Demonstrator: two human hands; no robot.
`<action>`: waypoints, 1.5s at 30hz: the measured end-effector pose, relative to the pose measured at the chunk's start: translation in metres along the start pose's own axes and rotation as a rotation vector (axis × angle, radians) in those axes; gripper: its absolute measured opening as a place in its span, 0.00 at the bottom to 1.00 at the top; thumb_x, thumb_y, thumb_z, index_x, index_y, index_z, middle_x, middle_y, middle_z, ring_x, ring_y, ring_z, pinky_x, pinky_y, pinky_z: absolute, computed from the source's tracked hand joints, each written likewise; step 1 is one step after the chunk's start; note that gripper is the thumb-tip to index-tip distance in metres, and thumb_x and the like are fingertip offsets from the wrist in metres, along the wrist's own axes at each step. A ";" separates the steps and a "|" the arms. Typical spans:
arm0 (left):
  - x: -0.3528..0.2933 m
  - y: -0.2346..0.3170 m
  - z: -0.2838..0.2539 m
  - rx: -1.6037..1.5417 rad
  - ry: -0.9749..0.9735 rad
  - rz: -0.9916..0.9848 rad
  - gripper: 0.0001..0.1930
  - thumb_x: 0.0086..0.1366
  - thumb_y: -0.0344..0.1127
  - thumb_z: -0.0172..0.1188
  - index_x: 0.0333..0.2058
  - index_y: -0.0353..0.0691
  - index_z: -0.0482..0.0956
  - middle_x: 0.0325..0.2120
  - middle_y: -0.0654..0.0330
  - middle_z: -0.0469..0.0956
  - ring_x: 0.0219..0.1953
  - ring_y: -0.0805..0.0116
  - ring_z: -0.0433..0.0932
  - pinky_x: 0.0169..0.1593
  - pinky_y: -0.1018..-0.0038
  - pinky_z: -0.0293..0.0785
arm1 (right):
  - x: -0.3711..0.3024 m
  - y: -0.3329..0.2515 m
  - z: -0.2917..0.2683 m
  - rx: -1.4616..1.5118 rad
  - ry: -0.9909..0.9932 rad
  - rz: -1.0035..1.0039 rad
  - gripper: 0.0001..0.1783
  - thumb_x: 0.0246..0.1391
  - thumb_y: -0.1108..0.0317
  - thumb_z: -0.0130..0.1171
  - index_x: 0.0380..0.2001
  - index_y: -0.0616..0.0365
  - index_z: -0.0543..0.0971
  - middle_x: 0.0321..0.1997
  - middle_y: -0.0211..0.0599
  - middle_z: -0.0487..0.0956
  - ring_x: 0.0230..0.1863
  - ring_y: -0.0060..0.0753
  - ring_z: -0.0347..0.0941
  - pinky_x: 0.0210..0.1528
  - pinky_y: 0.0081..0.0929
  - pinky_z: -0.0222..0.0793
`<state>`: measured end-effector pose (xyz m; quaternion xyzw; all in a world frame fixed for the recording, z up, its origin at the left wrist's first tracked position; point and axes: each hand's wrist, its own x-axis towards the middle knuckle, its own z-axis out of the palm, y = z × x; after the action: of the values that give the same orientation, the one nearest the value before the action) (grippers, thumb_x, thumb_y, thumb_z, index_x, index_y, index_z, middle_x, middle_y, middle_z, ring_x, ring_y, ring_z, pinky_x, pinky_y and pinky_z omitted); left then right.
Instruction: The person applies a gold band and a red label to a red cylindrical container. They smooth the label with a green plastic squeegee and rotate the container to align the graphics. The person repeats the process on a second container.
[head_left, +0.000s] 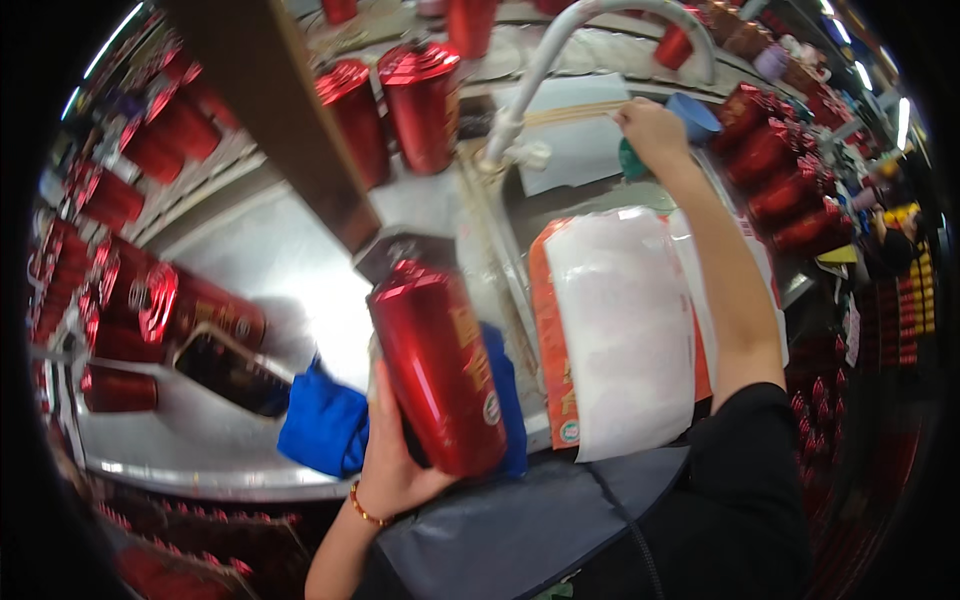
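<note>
Holding: one tall, glossy red canister with gold printing and a pleated top [435, 365], in the left hand [395, 470] of the person, over the near edge of the shiny metal table [320, 290]. Left hand curled round the lower part, one digit running up the side, the palm partly under the base, presumably to bear the weight; the remaining digits were hidden. Canister tilted, top leaning leftward, perhaps to keep its printed side in sight.

Right hand [655, 135]: extended far forward with bent fingers, near a small green item [632, 160] and a round blue plastic bowl [697, 117]; whether it pinched anything could not be told.

Sheets: white, smooth backing [620, 330] over an orange-red printed sheet [552, 390], laid between body and outstretched hand, seemingly for easy reach. Crumpled bright-blue cloth [325, 420]: left of the held canister, apparently kept handy. Black flat phone [230, 370]: lying beyond it, near the lying red canisters [215, 305].

Containers: two upright red canisters [420, 105] stood beyond the brown wooden post [275, 110]; more red canisters [780, 190] were grouped at right. Contents of every canister were hidden; the bowl's interior was unclear.
</note>
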<state>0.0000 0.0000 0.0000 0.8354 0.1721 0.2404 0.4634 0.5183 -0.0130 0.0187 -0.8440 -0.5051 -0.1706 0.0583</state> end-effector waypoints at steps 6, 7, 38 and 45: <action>-0.011 0.024 -0.009 0.134 0.069 0.069 0.68 0.46 0.53 0.83 0.73 0.28 0.44 0.71 0.35 0.50 0.72 0.39 0.56 0.71 0.56 0.58 | -0.107 -0.099 -0.166 0.709 -0.291 -0.304 0.06 0.55 0.71 0.64 0.30 0.63 0.82 0.27 0.41 0.80 0.27 0.37 0.77 0.30 0.28 0.70; -0.010 0.032 -0.013 0.122 0.100 0.128 0.65 0.47 0.52 0.82 0.72 0.27 0.49 0.71 0.34 0.53 0.71 0.39 0.59 0.70 0.56 0.61 | -0.127 -0.109 -0.186 0.764 -0.320 -0.407 0.05 0.53 0.72 0.64 0.29 0.63 0.82 0.26 0.40 0.79 0.26 0.35 0.77 0.29 0.26 0.70; -0.024 0.077 -0.028 -0.414 -0.586 -0.398 0.16 0.51 0.32 0.80 0.39 0.37 0.89 0.24 0.65 0.82 0.24 0.77 0.72 0.31 0.78 0.65 | -0.283 -0.095 -0.196 1.470 -0.462 0.278 0.06 0.59 0.81 0.54 0.32 0.71 0.80 0.29 0.44 0.81 0.16 0.19 0.72 0.21 0.13 0.65; -0.029 0.075 -0.029 -0.335 -0.232 -0.459 0.05 0.60 0.26 0.72 0.35 0.33 0.87 0.28 0.60 0.84 0.29 0.77 0.79 0.33 0.80 0.72 | -0.284 -0.095 -0.182 1.499 -0.495 0.388 0.06 0.59 0.80 0.56 0.32 0.70 0.81 0.29 0.41 0.82 0.19 0.18 0.72 0.21 0.13 0.64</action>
<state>-0.0356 -0.0327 0.0703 0.7084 0.2602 0.0575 0.6536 0.2709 -0.2530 0.0830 -0.6667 -0.3280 0.4175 0.5231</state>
